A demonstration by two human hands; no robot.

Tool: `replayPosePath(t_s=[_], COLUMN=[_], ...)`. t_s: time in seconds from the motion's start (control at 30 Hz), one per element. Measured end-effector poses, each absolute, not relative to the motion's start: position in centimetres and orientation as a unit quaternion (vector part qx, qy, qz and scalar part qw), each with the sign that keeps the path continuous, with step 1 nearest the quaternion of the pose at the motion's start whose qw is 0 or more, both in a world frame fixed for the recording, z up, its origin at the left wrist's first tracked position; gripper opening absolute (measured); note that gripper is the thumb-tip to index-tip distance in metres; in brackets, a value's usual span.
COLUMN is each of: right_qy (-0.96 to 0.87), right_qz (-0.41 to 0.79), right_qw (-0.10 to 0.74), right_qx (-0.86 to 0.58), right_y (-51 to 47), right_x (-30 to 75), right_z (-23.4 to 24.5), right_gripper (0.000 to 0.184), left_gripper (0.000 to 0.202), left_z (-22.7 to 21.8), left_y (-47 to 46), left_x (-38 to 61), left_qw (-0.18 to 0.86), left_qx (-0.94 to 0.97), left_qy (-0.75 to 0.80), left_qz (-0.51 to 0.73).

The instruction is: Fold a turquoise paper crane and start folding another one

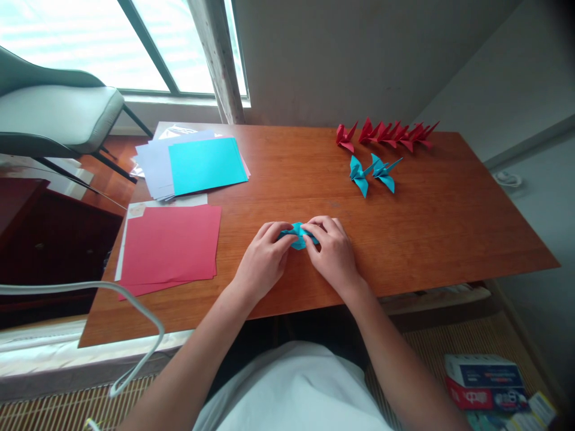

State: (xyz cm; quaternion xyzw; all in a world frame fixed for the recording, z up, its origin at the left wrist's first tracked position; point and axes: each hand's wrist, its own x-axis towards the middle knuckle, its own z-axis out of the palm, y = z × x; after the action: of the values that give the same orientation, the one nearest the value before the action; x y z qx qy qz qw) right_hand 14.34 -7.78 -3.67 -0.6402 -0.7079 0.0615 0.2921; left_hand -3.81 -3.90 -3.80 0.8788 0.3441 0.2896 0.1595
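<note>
A small piece of folded blue paper [297, 236] is between my hands, just above or on the wooden table near its front edge. My left hand [268, 251] pinches its left side between thumb and fingers. On the right side, my right hand [330, 244] grips it the same way. My fingertips cover both ends, so its full shape is hidden. Farther back on the right stand two blue paper cranes [359, 175], and behind them a row of several red paper cranes [390, 135].
Red paper sheets [173, 245] lie at the table's left front. Behind them sit blue sheets [209, 164] on pale lilac sheets [155, 167]. A white cable [148, 317] arcs past the left front corner. A chair [58, 114] stands by the window; boxes [485, 383] are at lower right.
</note>
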Motion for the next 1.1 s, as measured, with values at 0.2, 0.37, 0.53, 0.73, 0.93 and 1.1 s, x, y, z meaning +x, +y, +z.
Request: replayPosePath(t_s=[0.2,0.37,0.53,0.73,0.93,1.1], right_qy=[-0.708,-0.710,-0.719,-0.702,-0.704,-0.768], right_qz=[0.066,0.069,0.043,0.033,0.047,0.061], right_qw=[0.298,0.298,0.262,0.194,0.176,0.222], right_qx=[-0.636,-0.635,-0.643,-0.684,-0.686,-0.598], right_y=[-7.9,-8.0,-8.6,-10.3,-10.6,-8.9], right_x=[14.5,14.7,14.5,12.6,12.1,14.6], right_z=[-3.8,-3.8,-3.5,-3.2,-2.2,-1.9], right_gripper=[0.023,0.019,0.023,0.024,0.021,0.024], left_gripper=[0.027,0.024,0.022,0.019,0.016,0.024], left_z=[-3.7,-3.6,-3.2,-2.8,-2.6,-2.7], left_y=[-3.9,-4.1,-4.4,-4.9,-5.0,-5.0], left_x=[-3.8,-3.8,-3.8,-3.5,-3.5,-3.4], left_qw=[0.166,0.127,0.052,0.016,0.041,0.058], left_qx=[0.878,0.884,0.897,0.899,0.894,0.890], left_qy=[0.344,0.362,0.367,0.363,0.382,0.386], left_qz=[0.287,0.267,0.239,0.245,0.231,0.237])
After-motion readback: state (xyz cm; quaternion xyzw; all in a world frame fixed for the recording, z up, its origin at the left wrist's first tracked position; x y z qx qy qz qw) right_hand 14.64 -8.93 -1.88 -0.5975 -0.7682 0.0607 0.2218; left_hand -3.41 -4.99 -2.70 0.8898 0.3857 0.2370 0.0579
